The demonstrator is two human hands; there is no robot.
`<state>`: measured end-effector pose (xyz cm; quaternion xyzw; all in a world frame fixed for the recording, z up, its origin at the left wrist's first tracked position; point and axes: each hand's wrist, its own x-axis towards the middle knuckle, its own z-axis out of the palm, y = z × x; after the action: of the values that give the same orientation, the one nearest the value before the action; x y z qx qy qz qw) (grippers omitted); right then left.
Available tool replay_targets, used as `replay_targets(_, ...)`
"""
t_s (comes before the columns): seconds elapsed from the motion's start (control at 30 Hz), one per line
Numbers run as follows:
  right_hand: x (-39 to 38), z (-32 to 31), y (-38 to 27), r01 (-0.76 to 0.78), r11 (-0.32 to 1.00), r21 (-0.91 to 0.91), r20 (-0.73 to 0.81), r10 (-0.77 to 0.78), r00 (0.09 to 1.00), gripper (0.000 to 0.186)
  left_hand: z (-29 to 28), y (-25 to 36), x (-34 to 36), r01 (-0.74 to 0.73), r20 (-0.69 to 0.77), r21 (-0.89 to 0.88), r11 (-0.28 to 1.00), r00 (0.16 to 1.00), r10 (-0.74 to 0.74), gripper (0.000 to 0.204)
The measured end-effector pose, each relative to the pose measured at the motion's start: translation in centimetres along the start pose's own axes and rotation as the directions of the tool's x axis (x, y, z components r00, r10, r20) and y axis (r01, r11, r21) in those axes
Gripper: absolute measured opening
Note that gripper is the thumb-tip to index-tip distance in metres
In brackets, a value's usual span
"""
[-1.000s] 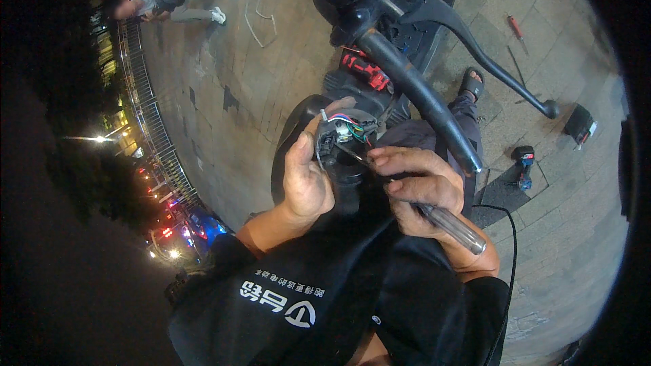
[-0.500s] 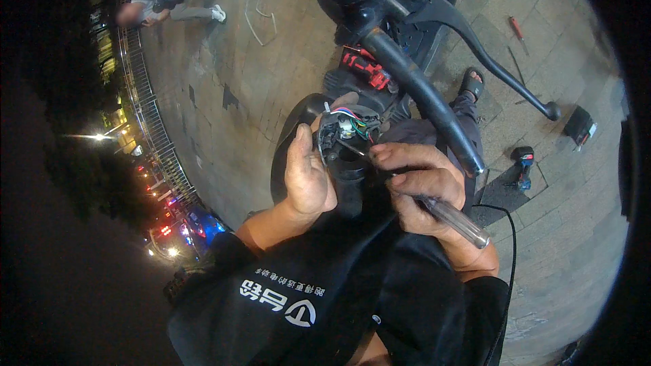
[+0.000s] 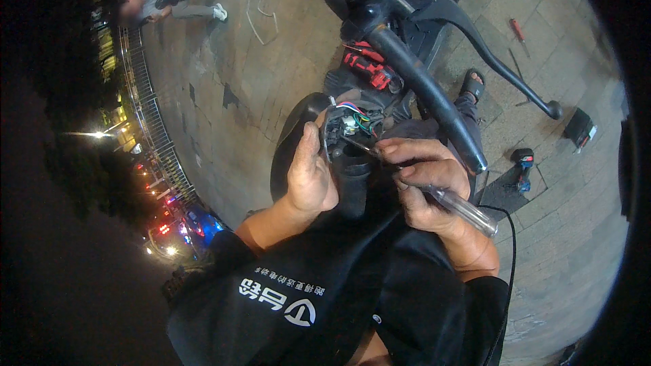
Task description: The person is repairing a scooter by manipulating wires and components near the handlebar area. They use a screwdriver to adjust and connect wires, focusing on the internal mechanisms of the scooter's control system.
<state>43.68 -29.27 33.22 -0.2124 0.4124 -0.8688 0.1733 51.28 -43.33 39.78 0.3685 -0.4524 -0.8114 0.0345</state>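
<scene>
My left hand (image 3: 310, 179) is cupped round the left side of an opened black handlebar switch housing (image 3: 332, 139), its thumb up and the other fingers mostly hidden behind. Inside the housing show a white connector (image 3: 350, 124) and thin wires (image 3: 359, 112) in red, blue, white and green. A screwdriver (image 3: 468, 213) with a clear handle lies in my right hand (image 3: 434, 179), its fingers pinched round the front of it. The thin shaft points left into the housing; whether its tip touches a screw I cannot tell. Just below stands a black cylindrical grip (image 3: 352, 193).
A bare handlebar tube (image 3: 427, 95) and brake lever (image 3: 481, 61) slant across above my right hand. Beyond the housing rests a red-and-black power tool (image 3: 369, 68). On the paving at right lie a cordless drill (image 3: 523, 163), red screwdriver (image 3: 517, 29) and black box (image 3: 580, 129). Another person (image 3: 156, 0) is far left.
My right hand and the screwdriver have shifted slightly right, with the handle's end a little higher. The left hand keeps its hold on the housing.
</scene>
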Motion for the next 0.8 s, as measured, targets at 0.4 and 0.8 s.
replay_targets(0.4, 0.3, 0.2, -0.3, 0.061, 0.995, -0.076, 0.018, -0.059, 0.998, 0.020, 0.3, -0.1, 0.3, 0.047, 0.059, -0.165, 0.985, 0.998, -0.037, 0.074)
replay_targets(0.8, 0.2, 1.0, 0.3, 0.254, 0.941, -0.224, 0.089, -0.240, 0.967, 0.025, -0.3, -0.5, 0.7, 0.102, 0.202, -0.412, 0.905, 0.979, -0.019, 0.078)
